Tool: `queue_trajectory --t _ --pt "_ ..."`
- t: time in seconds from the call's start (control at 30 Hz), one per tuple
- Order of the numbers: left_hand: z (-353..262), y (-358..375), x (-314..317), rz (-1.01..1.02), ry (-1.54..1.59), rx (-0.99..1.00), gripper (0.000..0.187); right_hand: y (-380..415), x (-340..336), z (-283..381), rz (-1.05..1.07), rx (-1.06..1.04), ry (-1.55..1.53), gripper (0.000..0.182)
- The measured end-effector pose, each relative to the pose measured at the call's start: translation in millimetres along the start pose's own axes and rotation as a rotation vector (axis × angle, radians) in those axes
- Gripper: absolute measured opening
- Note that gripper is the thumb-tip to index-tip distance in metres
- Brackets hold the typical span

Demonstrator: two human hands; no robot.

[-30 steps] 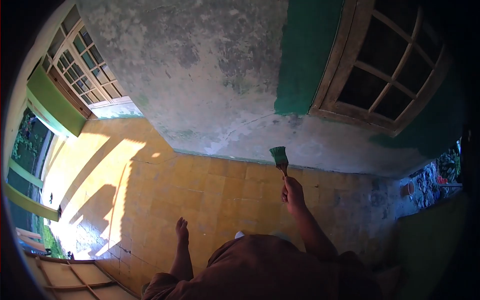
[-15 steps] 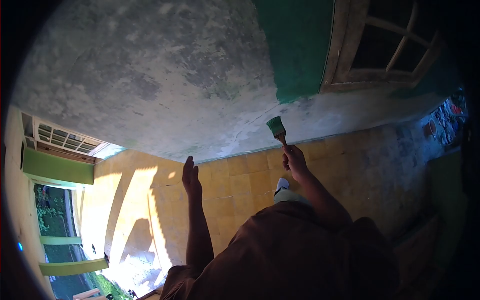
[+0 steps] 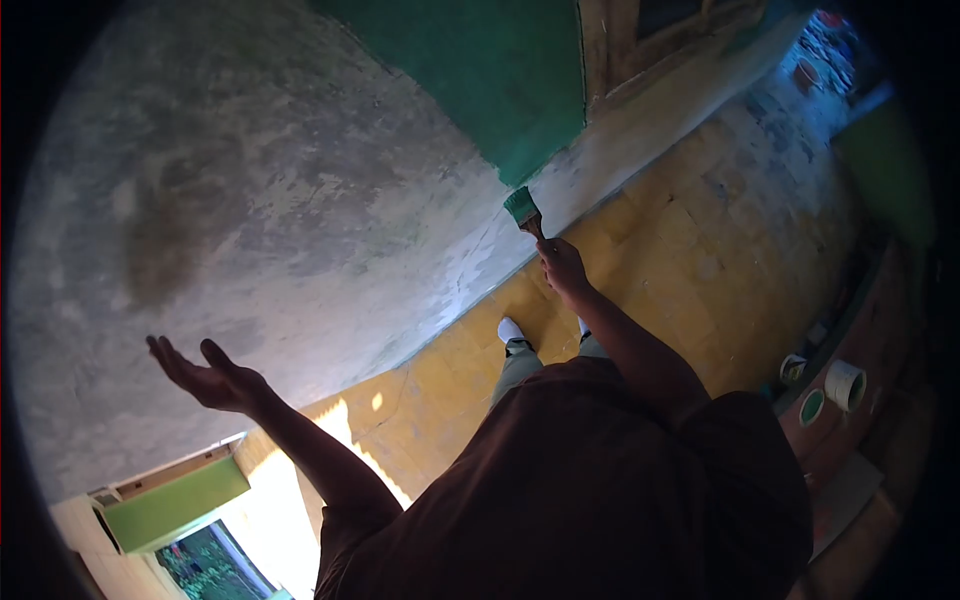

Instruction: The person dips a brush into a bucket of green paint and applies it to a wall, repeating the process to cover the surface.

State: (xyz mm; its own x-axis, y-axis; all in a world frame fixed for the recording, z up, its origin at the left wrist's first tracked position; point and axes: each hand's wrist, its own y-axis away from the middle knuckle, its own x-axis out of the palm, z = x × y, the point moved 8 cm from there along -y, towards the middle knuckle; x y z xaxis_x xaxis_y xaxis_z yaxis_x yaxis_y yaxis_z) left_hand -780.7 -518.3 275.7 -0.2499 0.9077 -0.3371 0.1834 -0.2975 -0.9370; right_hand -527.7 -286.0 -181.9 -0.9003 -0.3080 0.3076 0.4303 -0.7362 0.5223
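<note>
My right hand [image 3: 564,268] is closed round the handle of a paintbrush [image 3: 522,208], whose wide bristles are coated in green. The bristle tips point up at the wall, close to the lower end of a painted green area [image 3: 490,90]. To the left, my left hand [image 3: 205,378] holds nothing; its fingers are spread and it is raised near the bare, patchy grey wall [image 3: 290,200]. A soft dark shadow falls on the wall above that hand.
A wooden window frame [image 3: 598,50] borders the green paint. Below runs a yellow tiled floor [image 3: 680,250], my shoes on it. At the right, a white bucket [image 3: 845,385] and a container of green paint [image 3: 811,407] stand on a reddish ledge. Sunlight falls at lower left.
My view has turned, so the wall and floor now slant. My left hand has moved out to the left and its fingers have spread. The brush is now nearer the green paint's lower end.
</note>
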Motion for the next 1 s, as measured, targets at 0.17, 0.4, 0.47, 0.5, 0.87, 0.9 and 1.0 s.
queue_trajectory --t 0.17,0.4,0.47,0.5,0.87,0.9,1.0 --pt "19.5 -31.2 27.2 -0.112 -0.007 0.202 0.054 -8.4 2.0 -3.1 -0.16 -0.08 0.135 0.032" --pt "37.2 -26.3 42.3 -0.147 -0.105 0.277 0.052 -0.2 45.4 32.4 -0.207 -0.212 0.245 0.031" --pt "31.4 -26.3 43.9 -0.144 -0.082 0.286 0.05 30.2 63.7 77.1 -0.22 -0.421 0.234 0.03" --pt "30.7 -26.2 43.5 -0.158 -0.091 0.28 0.051 46.4 67.0 92.9 -0.226 -0.417 0.228 0.03" --pt "32.2 -26.5 46.2 -0.215 -0.223 0.281 0.062 55.6 71.4 139.4 0.232 -0.411 -0.161 0.024" --pt "30.9 -26.7 47.6 -0.213 -0.227 0.285 0.062 42.4 65.8 122.5 0.238 -0.399 -0.171 0.025" --pt "25.9 -26.8 48.7 -0.228 -0.252 0.312 0.062 5.9 40.0 71.1 0.091 -0.426 0.046 0.028"
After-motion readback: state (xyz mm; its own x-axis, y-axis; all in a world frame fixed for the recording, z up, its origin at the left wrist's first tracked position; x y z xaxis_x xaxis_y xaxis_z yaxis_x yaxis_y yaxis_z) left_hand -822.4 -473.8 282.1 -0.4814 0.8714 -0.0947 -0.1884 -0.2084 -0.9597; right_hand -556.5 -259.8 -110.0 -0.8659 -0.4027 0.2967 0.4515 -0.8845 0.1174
